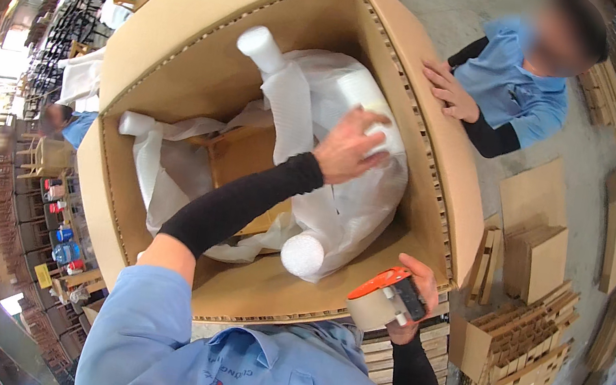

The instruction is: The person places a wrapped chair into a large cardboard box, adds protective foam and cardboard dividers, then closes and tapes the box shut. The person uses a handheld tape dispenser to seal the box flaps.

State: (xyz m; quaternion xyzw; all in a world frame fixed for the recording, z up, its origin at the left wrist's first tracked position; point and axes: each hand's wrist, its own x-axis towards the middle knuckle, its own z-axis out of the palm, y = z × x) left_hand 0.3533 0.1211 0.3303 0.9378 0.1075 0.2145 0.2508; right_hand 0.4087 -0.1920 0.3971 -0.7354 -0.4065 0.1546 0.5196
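Note:
A large cardboard box (191,16) stands before me with its top flaps folded out. Inside lies a piece of furniture wrapped in white foam sheet (296,111), its padded leg ends sticking up. My left hand (354,150) reaches into the box, fingers spread over a foam-padded end (386,134) at the right side; contact looks likely. Beside the box's near right corner, my right hand (420,297) is closed around a red tape dispenser (387,288) with a roll of pale tape. Part of the furniture's brown surface (241,157) shows between the foam.
A co-worker (524,81) in a blue shirt rests a hand on the box's right flap. Stacked cardboard sheets (536,262) and slotted dividers (516,343) stand on the floor at right. At the left, another person (77,128) is near rows of chairs (50,158).

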